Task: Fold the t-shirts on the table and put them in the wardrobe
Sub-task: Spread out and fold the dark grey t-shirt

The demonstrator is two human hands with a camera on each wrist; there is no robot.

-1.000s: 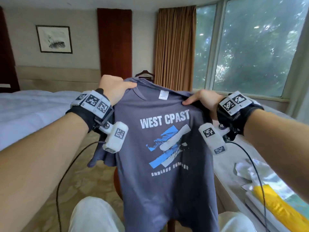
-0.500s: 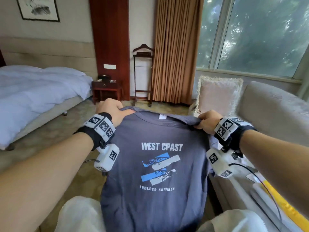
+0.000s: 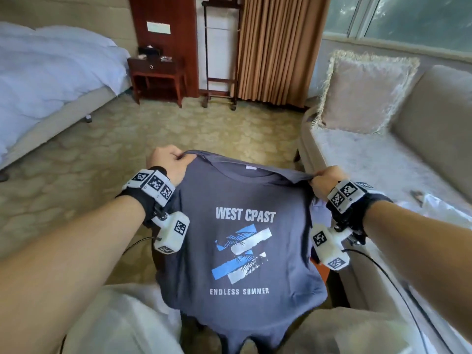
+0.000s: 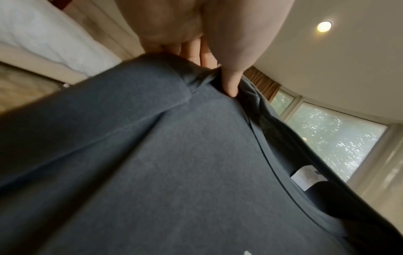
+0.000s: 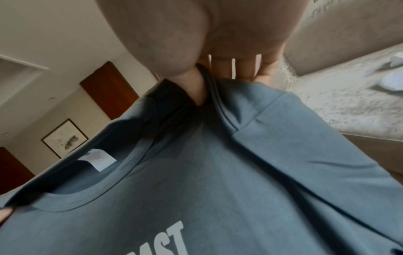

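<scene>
- Left hand: thumb and curled fingers pinch the t-shirt at its left shoulder.
- Right hand: same pinch, right shoulder.
- T-shirt hangs print-side near, over the person's lap.

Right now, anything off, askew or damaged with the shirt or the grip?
One oddity: the print on the grey t-shirt reads "WEST CPAST", apparently a misprint. Otherwise nothing stands out: the left hand and right hand each pinch a shoulder, the shirt hangs roughly level, front toward the person, with no visible tears or stains.
</scene>
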